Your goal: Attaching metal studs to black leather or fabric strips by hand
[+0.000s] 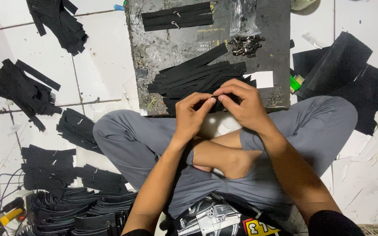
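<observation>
Pinching a black strip (215, 97) between thumb and fingertips, the left hand (192, 116) and right hand (243, 105) meet just above the person's crossed legs, both closed on it; whether a metal piece is also held is too small to tell. The strip sits between the fingertips, right at the near edge of the dark board (154, 52) on the floor.

Directly ahead of the hands lies a loose pile of black strips (197, 76), almost touching the knuckles. A forward slip of either hand could, I judge, scatter that pile. Farther ahead and slightly right, the small metal buckles (245, 45) lie loose beside a clear plastic bag (243, 19); a sweep of the right hand could knock them off the board onto the tiles.

Room is tight ahead and below, where the knees hem in the wrists. Left of the hands, finished black bundles (49, 168) crowd the floor; right, black fabric sheets (346, 74) overlap. Open space is mostly upward, toward the body.
</observation>
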